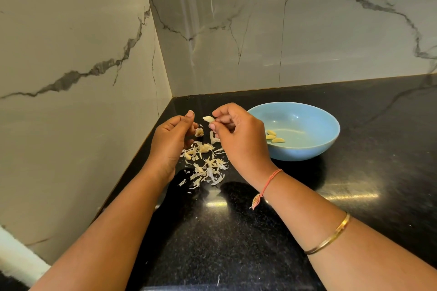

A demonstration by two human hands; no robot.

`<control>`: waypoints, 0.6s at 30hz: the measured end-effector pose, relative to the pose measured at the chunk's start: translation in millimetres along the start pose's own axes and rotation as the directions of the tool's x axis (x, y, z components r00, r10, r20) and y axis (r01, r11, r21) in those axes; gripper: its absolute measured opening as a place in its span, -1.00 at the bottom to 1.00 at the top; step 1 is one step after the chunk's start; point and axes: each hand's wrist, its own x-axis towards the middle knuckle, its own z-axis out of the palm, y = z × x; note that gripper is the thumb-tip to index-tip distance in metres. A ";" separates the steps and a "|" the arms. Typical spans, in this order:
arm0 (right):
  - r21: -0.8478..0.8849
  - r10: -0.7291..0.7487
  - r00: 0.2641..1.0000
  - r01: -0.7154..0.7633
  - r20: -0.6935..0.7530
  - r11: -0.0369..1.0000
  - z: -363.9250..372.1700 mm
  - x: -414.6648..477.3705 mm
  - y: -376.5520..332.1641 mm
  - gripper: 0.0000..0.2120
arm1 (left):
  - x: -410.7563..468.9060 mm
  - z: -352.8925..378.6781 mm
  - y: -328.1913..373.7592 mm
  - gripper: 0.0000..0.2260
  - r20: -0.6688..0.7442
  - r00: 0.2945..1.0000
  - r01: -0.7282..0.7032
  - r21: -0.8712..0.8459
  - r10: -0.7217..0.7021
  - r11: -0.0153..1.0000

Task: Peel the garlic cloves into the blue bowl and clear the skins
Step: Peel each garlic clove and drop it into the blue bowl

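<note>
Your right hand (238, 139) pinched a pale, peeled-looking garlic clove (208, 119) between thumb and fingertips, held up above the table. Your left hand (171, 139) sat just across from it, thumb raised and fingers curled inward. A dry, brownish garlic root stub (199, 133) lay right at those fingertips, but I could not tell whether you gripped it or it merely sat beside them.

Below and between your hands, a loose heap of papery white garlic skins (208, 168) was scattered on the glossy black speckled table (236, 243). A few unpeeled cloves (205, 147) lay among the skins at the heap's far end.

To your right, just beyond the right hand, stood the round light-blue ceramic bowl (305, 153), upright on the table, with three peeled yellowish cloves (274, 137) lying together at its bottom.

On your right wrist you wore a red-orange thread bracelet (272, 179) and, further up the forearm, a thin gold bangle (331, 236). White marble walls with grey veins (307, 42) met in a corner behind the table.
</note>
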 end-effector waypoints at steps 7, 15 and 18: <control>0.212 0.139 0.987 -0.152 0.075 0.965 -0.2 1.1 0.1 -0.91 | 0.5 -0.9 0.1 -0.90 0.108 0.992 -0.063 -0.048 0.068 0.997; 0.262 0.181 0.974 -0.212 0.140 0.941 -1.9 1.1 -2.2 -0.93 | -0.6 0.5 0.5 -0.81 0.126 0.981 -0.132 -0.109 0.145 0.985; 0.209 0.135 0.984 -0.158 0.120 0.965 -1.8 0.4 -1.4 -0.91 | -0.5 0.5 -0.8 -0.80 0.097 0.977 -0.188 -0.053 0.192 0.981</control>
